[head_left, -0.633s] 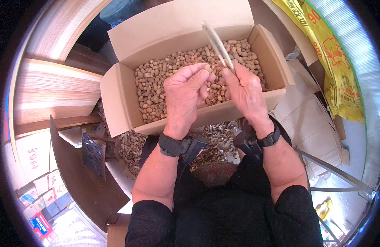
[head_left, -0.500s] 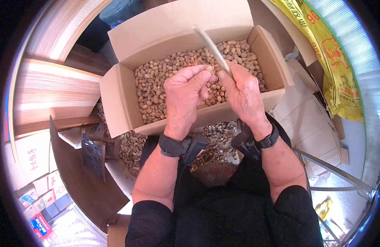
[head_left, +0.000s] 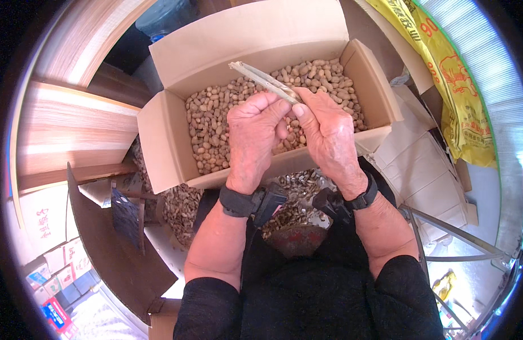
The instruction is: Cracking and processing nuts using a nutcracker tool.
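Two grips over peanuts (head_left: 213,113): right hand (head_left: 332,130) clasps pale strip (head_left: 264,81), seemingly for control; left hand's (head_left: 253,133) fingers pinch closed, contents hidden

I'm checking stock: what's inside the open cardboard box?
Unshelled peanuts spread across the cardboard box. The left hand, right hand and pale stick hide some; whatever lies beneath the top layer can't be seen.

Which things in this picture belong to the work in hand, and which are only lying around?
In use:
right hand, gripping a pale narrow tool
left hand, right beside the tool
unshelled peanuts
open cardboard box holding them

Apparently just lying about:
yellow sack
bluish container at upper left
pale flattened cardboard at right
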The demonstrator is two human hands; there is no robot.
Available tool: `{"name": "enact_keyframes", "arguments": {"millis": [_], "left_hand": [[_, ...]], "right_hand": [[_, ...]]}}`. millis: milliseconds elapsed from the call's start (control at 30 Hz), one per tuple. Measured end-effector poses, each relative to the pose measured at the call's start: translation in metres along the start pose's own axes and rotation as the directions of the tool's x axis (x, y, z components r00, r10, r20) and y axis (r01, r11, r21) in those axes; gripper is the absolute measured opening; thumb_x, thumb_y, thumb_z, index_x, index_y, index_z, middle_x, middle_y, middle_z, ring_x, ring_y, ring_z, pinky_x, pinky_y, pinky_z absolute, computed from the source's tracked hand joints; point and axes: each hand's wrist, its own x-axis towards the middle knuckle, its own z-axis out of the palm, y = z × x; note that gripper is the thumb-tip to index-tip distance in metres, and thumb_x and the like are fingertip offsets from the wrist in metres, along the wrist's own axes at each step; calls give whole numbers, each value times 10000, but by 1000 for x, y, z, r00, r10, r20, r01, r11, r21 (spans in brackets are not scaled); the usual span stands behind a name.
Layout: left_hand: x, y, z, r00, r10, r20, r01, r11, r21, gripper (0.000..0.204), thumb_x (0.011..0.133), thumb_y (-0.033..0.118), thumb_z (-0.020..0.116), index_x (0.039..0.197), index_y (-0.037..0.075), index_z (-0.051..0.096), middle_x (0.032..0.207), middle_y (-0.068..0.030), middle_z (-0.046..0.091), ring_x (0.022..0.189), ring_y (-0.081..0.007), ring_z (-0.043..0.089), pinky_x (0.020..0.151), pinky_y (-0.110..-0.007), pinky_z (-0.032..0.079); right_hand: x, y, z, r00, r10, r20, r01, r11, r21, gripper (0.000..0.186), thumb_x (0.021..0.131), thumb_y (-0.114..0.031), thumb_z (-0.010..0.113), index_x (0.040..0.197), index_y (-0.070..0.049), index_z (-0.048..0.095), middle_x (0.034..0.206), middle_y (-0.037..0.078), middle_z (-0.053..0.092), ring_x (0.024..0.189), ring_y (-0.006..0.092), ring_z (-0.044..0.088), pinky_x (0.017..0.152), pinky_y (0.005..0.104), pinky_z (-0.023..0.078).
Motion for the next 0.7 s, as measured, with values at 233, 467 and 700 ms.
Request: {"name": "enact_keyframes", "arguments": {"millis": [233, 467, 700], "left_hand": [[0, 11, -3, 996, 64, 66, -71, 993, 93, 105, 836, 27, 573, 883, -12, 658, 682, -35, 616, 504, -40, 480, 436, -164, 372], [3, 6, -2, 985, 146, 88, -156, 981, 118, 97, 839, 25, 565, 861, -17, 649, 677, -41, 618, 501, -48, 484, 442, -176, 387], [5, 7, 0, 990, 129, 61, -127, 991, -38, 89, 847, 51, 577, 854, -7, 643, 659, -21, 591, 491, -46, 473, 423, -172, 367]], "right_hand": [[5, -4, -3, 997, 29, -66, -6, 943, 334, 89, 799, -81, 622, 850, -10, 610, 697, 153, 569, 663, 302, 546, 583, 346, 438], [4, -10, -1, 988, 40, -147, -10, 979, 206, 118, 788, -71, 633, 897, -25, 629, 708, 153, 574, 655, 294, 558, 587, 342, 448], [12, -6, -7, 993, -100, -59, 104, 992, 71, 187, 842, -117, 568, 1006, -28, 587, 744, 145, 559, 683, 324, 554, 586, 382, 445]]}}
